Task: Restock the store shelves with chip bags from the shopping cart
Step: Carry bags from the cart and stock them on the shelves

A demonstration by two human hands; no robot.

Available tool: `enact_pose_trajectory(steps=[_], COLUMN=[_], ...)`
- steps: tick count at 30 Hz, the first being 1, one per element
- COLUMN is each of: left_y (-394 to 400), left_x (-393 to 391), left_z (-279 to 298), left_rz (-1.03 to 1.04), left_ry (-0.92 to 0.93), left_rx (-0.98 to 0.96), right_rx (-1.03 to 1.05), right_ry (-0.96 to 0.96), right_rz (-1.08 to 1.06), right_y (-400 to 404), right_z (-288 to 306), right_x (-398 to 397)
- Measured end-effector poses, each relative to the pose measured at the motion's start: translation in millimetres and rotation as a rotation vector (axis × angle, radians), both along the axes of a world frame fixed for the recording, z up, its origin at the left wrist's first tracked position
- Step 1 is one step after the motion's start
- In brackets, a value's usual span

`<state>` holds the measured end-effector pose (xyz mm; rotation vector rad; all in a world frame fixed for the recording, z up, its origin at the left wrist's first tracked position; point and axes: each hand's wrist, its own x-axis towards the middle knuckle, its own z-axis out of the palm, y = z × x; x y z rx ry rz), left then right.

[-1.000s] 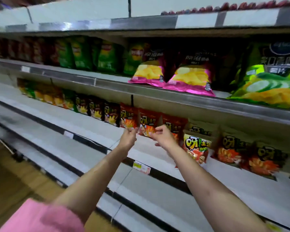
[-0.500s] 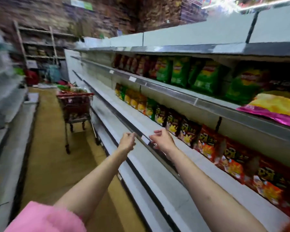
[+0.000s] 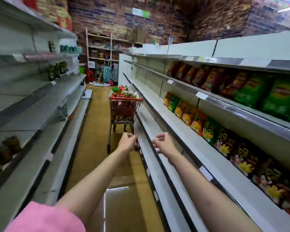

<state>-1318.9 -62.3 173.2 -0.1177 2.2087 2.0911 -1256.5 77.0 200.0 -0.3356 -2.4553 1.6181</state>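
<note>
A red shopping cart [image 3: 124, 113] piled with chip bags [image 3: 124, 93] stands down the aisle, against the right-hand shelving. My left hand [image 3: 127, 142] and my right hand [image 3: 162, 142] are both stretched out in front of me, short of the cart, fingers loosely curled, holding nothing. On the right, the middle shelf [image 3: 187, 131] carries a row of orange, green and dark chip bags [image 3: 197, 121]. The shelf above holds red bags and green bags [image 3: 256, 92].
Shelving on the left [image 3: 32, 114] holds a few dark packets. The brown floor [image 3: 94, 148] runs between the two shelf rows toward a brick back wall [image 3: 117, 19] with a wooden rack and clutter in front of it.
My view has swung left from the chip shelf to look down the aisle. Both hands came away from the red bags on the shelf, and the cart is now ahead.
</note>
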Motion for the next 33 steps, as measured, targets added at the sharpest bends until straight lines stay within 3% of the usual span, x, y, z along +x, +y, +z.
enact_pose_trajectory(steps=[14, 18, 25, 33], left_y=[-60.0, -50.2, -8.0, 27.3], left_x=[-130.4, -194.1, -311.8, -387.3], left_z=[-36.0, -19.0, 31.4, 14.2], left_rz=[0.228, 0.285, 0.348, 0.308], left_ry=[-0.066, -0.030, 0.066, 0.047], left_rx=[-0.027, -0.058, -0.103, -0.185], right_rx=[-0.001, 0.043, -0.079, -0.085], right_ry=[-0.062, -0.034, 0.063, 0.007], right_rz=[0.209, 0.254, 0.280, 0.312], right_y=[-51.3, -36.7, 16.6, 46.3], right_z=[-37.6, -23.9, 18.0, -10.9], right_x=[-177.4, -243.3, -364.1, -445.7])
